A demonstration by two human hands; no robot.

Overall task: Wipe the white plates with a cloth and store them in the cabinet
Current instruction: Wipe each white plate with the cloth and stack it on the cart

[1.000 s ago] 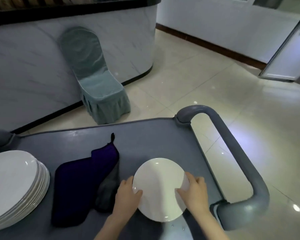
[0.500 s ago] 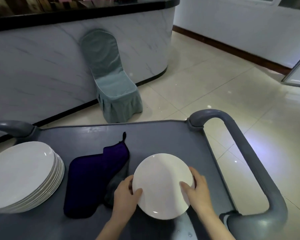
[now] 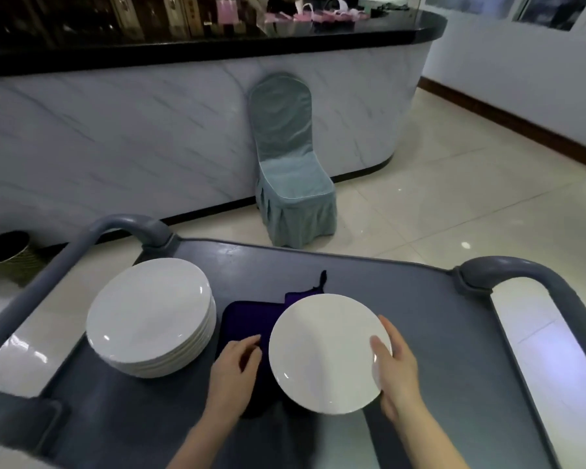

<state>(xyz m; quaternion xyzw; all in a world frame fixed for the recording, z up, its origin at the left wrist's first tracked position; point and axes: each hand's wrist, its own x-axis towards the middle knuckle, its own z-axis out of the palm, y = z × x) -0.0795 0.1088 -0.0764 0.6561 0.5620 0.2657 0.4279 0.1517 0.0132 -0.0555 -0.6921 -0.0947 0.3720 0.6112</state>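
Observation:
A single white plate [image 3: 322,353] is held tilted above the grey cart top [image 3: 420,316]. My right hand [image 3: 396,367] grips its right rim. My left hand [image 3: 236,370] is off the plate, resting on the dark purple cloth [image 3: 247,319] with fingers curled over its edge; whether it grips the cloth is unclear. The plate covers the cloth's right part. A stack of several white plates [image 3: 153,316] stands on the cart's left side.
The cart has grey loop handles at left [image 3: 92,242] and right [image 3: 555,292]. Beyond it stands a teal covered chair [image 3: 291,177] against a marble-fronted counter [image 3: 115,143]. A dark bin [image 3: 6,253] sits on the floor at left. Tiled floor lies to the right.
My left hand let go of the plate's left rim and moved onto the purple cloth. The right hand alone now holds the plate, lifted higher. The view swung left.

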